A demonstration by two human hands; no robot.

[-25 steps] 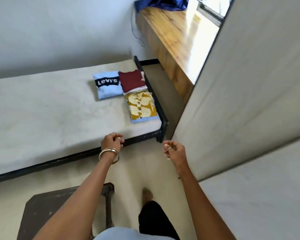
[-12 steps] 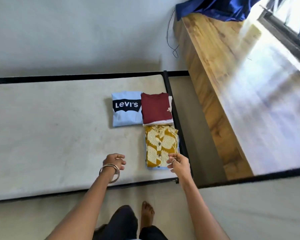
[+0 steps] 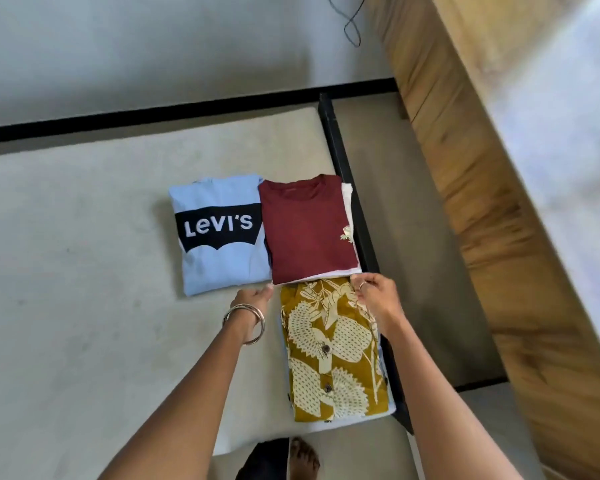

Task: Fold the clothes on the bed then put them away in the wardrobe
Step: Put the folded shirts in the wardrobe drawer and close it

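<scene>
Three folded piles lie at the right end of the bed (image 3: 84,271). A light blue Levi's shirt (image 3: 222,233) sits at the left. Beside it, a maroon shirt (image 3: 309,226) lies on a white garment. A mustard patterned button shirt (image 3: 329,351) on a pale blue garment lies nearest me. My left hand (image 3: 253,296), with bangles on its wrist, touches the maroon pile's near left corner with its fingertips. My right hand (image 3: 374,292) has its fingers curled on the pile's near right corner, where that pile meets the mustard shirt.
The bed's black frame (image 3: 347,178) runs along the mattress's right side. Beyond a strip of floor stands a long wooden unit (image 3: 482,188) on the right. A black cable (image 3: 352,26) hangs on the wall behind. My bare foot (image 3: 303,459) stands at the bed's foot.
I have stepped up to the bed and bent over it. Both hands have reached forward from the mattress's near edge to the near corners of the maroon pile.
</scene>
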